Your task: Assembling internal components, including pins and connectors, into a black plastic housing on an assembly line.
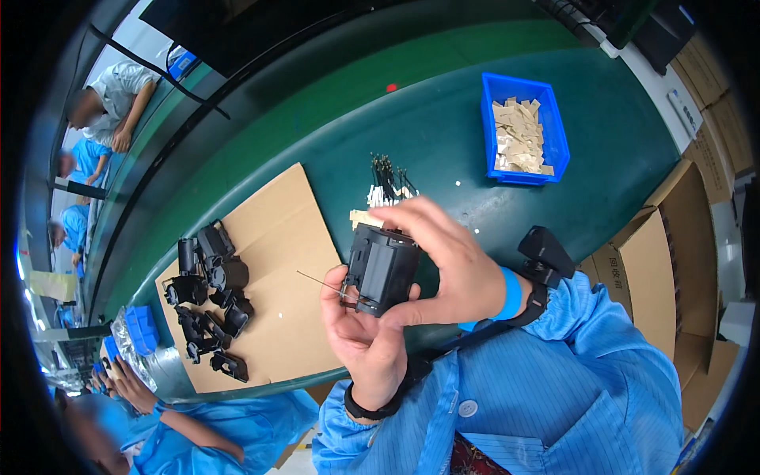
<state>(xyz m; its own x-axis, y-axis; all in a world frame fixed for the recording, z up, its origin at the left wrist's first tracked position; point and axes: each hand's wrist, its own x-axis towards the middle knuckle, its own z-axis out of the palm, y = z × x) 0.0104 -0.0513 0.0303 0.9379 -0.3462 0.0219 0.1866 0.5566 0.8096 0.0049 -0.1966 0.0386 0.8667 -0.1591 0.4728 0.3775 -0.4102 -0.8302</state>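
A black plastic housing [385,271], boxy with a rounded front, is held upright between my two hands above the bench. My left hand [362,340] grips its lower left side, fingers wrapped from beneath. From the upper right my right hand [451,265] closes on it, fingers along the top edge and thumb at the bottom corner. A thin dark wire [318,281] sticks out to the left from the housing's lower side. Just beyond the housing lie a bundle of black cables with white ends [385,184] and a small beige piece [362,218], partly hidden.
A cardboard sheet [293,317] on the green bench [443,95] carries several black plastic parts [228,273]. A blue bin [564,150] of beige pieces stands far right. Open cardboard boxes [649,277] stand at right. A co-worker's arm [198,431] is at lower left.
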